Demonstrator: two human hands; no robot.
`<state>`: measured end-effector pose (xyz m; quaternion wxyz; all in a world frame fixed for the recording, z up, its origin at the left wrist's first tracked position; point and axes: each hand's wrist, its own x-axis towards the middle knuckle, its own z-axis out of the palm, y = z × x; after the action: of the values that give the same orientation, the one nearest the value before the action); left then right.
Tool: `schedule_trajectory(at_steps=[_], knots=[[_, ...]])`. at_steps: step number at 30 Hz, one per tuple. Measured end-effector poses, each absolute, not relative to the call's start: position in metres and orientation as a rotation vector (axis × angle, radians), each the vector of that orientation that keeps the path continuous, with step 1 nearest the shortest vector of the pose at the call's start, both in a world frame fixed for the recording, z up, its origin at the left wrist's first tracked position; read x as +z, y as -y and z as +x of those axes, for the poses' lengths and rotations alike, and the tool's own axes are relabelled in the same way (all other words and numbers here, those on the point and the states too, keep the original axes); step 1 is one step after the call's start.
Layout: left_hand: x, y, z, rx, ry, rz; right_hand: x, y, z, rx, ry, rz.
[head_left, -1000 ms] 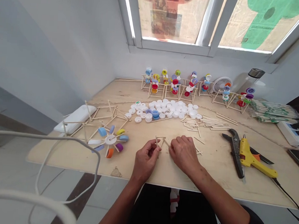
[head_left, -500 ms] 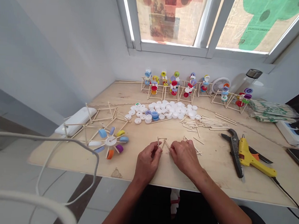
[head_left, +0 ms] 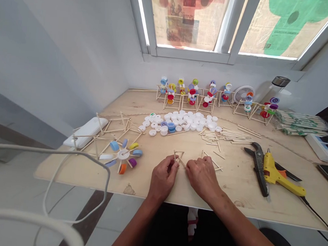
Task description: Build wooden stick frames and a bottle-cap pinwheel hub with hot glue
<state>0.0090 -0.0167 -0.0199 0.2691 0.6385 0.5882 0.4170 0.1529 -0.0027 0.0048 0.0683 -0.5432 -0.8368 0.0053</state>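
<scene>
Pinching the small stick frame (head_left: 179,152) near the table's front edge, my left hand (head_left: 163,177) has its thumb and fingertips closed on one upright. My right hand (head_left: 202,174) curls its fingers around a slanting stick (head_left: 182,162) beside it. Beyond lie white bottle caps (head_left: 193,121) and loose sticks (head_left: 236,135); the colourful cap wheel (head_left: 123,154) sits left, the yellow glue gun (head_left: 281,176) right.

The small stick frame (head_left: 180,152), pale wood, is positioned at the centre of the frame, slightly below mid-height. Several thin sticks meet at angles; my fingers hide its lower part, so its full shape cannot be determined.
</scene>
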Motion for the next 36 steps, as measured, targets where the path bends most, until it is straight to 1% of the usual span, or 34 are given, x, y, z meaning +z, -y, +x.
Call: schedule_trajectory(at_steps=[6,11,19,24,27,31,36], knots=[[-0.020,0.017,0.009,1.129,-1.578,1.690,0.010,0.017,0.152,0.054,2.476,-1.569],[-0.019,0.017,0.008,1.137,-1.562,1.641,0.014,0.024,0.184,0.058,2.387,-1.563],[-0.021,0.016,0.007,1.144,-1.575,1.630,0.019,0.015,0.262,-0.177,2.190,-1.685],[-0.022,0.016,0.008,1.116,-1.592,1.695,0.021,0.017,0.293,-0.379,2.093,-1.788],[-0.019,0.016,0.015,1.097,-1.587,1.831,0.017,0.015,0.298,-0.453,2.110,-1.833],[-0.014,0.015,0.028,1.077,-1.489,1.975,0.009,0.005,0.291,-0.416,2.205,-1.929],[-0.014,0.012,0.032,1.063,-1.508,1.880,0.004,-0.003,0.288,-0.423,2.210,-2.008]])
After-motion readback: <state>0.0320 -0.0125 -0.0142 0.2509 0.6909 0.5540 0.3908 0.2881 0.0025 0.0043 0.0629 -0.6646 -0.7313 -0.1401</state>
